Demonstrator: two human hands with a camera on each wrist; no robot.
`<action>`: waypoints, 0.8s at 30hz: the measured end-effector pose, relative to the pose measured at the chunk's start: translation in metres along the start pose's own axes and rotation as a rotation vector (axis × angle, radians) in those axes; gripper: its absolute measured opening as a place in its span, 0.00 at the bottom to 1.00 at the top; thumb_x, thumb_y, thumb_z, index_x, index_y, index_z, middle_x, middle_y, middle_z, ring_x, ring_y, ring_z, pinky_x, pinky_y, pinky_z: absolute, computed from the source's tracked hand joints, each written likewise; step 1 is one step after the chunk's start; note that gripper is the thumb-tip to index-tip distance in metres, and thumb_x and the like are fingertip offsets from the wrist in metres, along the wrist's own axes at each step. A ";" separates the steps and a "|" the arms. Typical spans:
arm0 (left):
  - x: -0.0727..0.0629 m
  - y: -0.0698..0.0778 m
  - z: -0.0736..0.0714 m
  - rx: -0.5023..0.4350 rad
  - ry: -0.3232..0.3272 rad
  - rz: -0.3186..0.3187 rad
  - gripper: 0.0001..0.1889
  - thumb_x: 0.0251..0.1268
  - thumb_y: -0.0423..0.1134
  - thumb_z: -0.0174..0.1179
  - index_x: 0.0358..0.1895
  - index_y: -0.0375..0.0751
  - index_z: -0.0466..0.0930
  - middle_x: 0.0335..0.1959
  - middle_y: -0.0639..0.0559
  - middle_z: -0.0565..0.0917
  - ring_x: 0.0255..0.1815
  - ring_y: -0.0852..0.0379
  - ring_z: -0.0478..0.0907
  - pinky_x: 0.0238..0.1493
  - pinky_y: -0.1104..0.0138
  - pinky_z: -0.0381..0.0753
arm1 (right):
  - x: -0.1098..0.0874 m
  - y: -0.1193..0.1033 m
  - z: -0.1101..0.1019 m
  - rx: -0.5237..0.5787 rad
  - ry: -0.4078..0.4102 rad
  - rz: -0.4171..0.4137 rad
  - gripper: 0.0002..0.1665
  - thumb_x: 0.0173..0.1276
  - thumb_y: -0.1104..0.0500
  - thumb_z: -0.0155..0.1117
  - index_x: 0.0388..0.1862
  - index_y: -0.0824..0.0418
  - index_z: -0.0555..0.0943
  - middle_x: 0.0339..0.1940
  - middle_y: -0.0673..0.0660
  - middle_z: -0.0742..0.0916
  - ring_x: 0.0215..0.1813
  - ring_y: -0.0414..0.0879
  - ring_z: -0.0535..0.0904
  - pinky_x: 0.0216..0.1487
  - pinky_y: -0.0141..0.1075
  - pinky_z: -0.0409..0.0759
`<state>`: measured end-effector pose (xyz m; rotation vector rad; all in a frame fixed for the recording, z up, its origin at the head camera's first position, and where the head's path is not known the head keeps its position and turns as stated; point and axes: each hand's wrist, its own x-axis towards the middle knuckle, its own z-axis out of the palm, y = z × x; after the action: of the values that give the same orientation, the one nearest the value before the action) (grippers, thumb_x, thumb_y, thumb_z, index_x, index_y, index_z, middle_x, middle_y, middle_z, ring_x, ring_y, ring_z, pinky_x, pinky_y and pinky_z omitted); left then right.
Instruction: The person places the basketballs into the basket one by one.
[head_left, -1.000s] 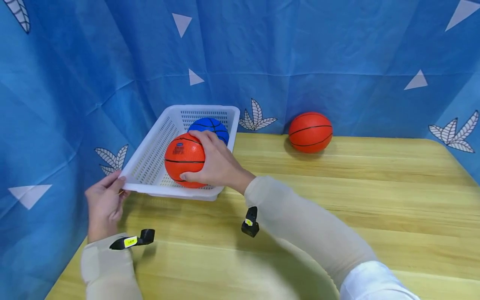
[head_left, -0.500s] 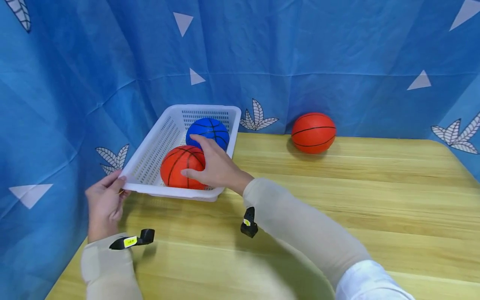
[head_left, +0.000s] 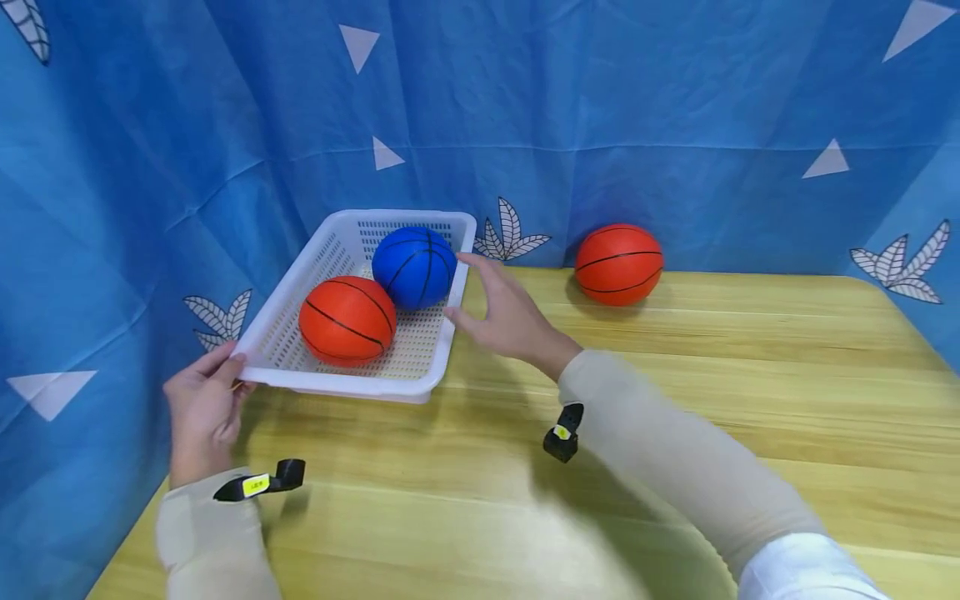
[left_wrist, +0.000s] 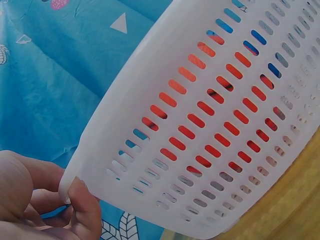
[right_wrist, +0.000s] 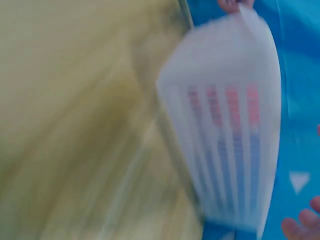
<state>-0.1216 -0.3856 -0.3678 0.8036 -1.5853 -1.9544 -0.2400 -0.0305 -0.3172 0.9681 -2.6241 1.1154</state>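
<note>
A white slotted plastic basket (head_left: 382, 386) stands at the left of the table, holding an orange-red toy basketball (head_left: 347, 321) in front and a blue toy basketball (head_left: 414, 267) behind it. My left hand (head_left: 204, 402) pinches the basket's near left corner between thumb and fingers; the left wrist view shows the thumb (left_wrist: 82, 207) on the rim. My right hand (head_left: 513, 315) is at the basket's right rim, thumb and fingers spread apart, holding nothing. In the right wrist view the basket is blurred and only a few fingertips (right_wrist: 302, 225) show at the edge.
Another orange-red toy basketball (head_left: 618, 264) rests at the back of the wooden table (head_left: 720, 375), close to the blue patterned curtain (head_left: 675, 108). The curtain also runs along the left side, right beside the basket and my left hand.
My right hand has let go of the front orange-red basketball and moved right, out to the rim. That ball has settled leftward in the basket. My left hand keeps its grip.
</note>
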 end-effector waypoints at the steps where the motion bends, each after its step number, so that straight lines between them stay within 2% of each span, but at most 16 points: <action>1: -0.007 0.005 0.003 -0.002 0.009 -0.016 0.20 0.62 0.37 0.61 0.59 0.43 0.77 0.54 0.51 0.71 0.41 0.56 0.74 0.28 0.73 0.78 | -0.001 0.009 -0.007 -0.018 0.013 0.018 0.44 0.62 0.45 0.63 0.73 0.54 0.57 0.72 0.55 0.65 0.71 0.51 0.60 0.67 0.52 0.62; 3: -0.018 0.015 0.008 -0.019 0.023 -0.049 0.20 0.64 0.35 0.59 0.60 0.42 0.76 0.53 0.52 0.71 0.42 0.56 0.72 0.28 0.73 0.77 | -0.005 0.027 -0.022 -0.052 0.042 0.069 0.45 0.62 0.44 0.63 0.73 0.54 0.57 0.72 0.56 0.64 0.71 0.52 0.59 0.68 0.52 0.61; 5: -0.023 0.019 0.010 -0.027 0.027 -0.056 0.19 0.64 0.34 0.59 0.59 0.42 0.77 0.52 0.52 0.71 0.41 0.56 0.72 0.27 0.74 0.77 | -0.008 0.045 -0.039 -0.085 0.064 0.135 0.46 0.61 0.43 0.63 0.74 0.53 0.55 0.72 0.56 0.63 0.72 0.52 0.57 0.69 0.52 0.60; 10: -0.024 0.018 0.012 -0.018 0.015 -0.023 0.19 0.63 0.35 0.60 0.58 0.41 0.78 0.51 0.51 0.71 0.41 0.56 0.72 0.28 0.74 0.77 | -0.014 0.088 -0.076 -0.143 0.134 0.288 0.50 0.60 0.42 0.65 0.74 0.56 0.53 0.73 0.61 0.59 0.73 0.57 0.51 0.68 0.56 0.57; 13: -0.023 0.019 0.013 -0.020 0.006 -0.035 0.20 0.63 0.35 0.60 0.59 0.41 0.77 0.51 0.52 0.71 0.41 0.56 0.72 0.28 0.73 0.77 | -0.018 0.109 -0.090 -0.168 0.182 0.358 0.51 0.59 0.42 0.65 0.74 0.57 0.53 0.72 0.64 0.58 0.73 0.61 0.49 0.65 0.60 0.59; 15: -0.022 0.018 0.012 -0.015 0.004 -0.055 0.20 0.63 0.35 0.59 0.60 0.42 0.76 0.52 0.52 0.71 0.42 0.55 0.72 0.28 0.73 0.77 | -0.022 0.123 -0.095 -0.182 0.208 0.395 0.52 0.58 0.41 0.65 0.74 0.57 0.53 0.71 0.65 0.59 0.72 0.62 0.49 0.62 0.62 0.61; 19: -0.020 0.013 0.010 0.014 0.002 -0.054 0.20 0.63 0.37 0.61 0.59 0.43 0.77 0.52 0.52 0.71 0.41 0.56 0.73 0.29 0.73 0.78 | -0.028 0.144 -0.097 -0.193 0.222 0.477 0.54 0.56 0.38 0.65 0.74 0.57 0.52 0.70 0.67 0.58 0.71 0.64 0.49 0.58 0.64 0.62; 24: -0.024 0.019 0.010 -0.026 0.014 -0.049 0.19 0.63 0.33 0.59 0.58 0.41 0.78 0.50 0.51 0.72 0.38 0.56 0.73 0.26 0.73 0.77 | -0.029 0.159 -0.094 -0.186 0.223 0.528 0.59 0.53 0.36 0.66 0.75 0.52 0.48 0.72 0.66 0.53 0.72 0.64 0.46 0.57 0.66 0.61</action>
<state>-0.1119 -0.3656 -0.3448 0.8513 -1.5428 -1.9956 -0.3258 0.1316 -0.3554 0.0998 -2.7956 0.9672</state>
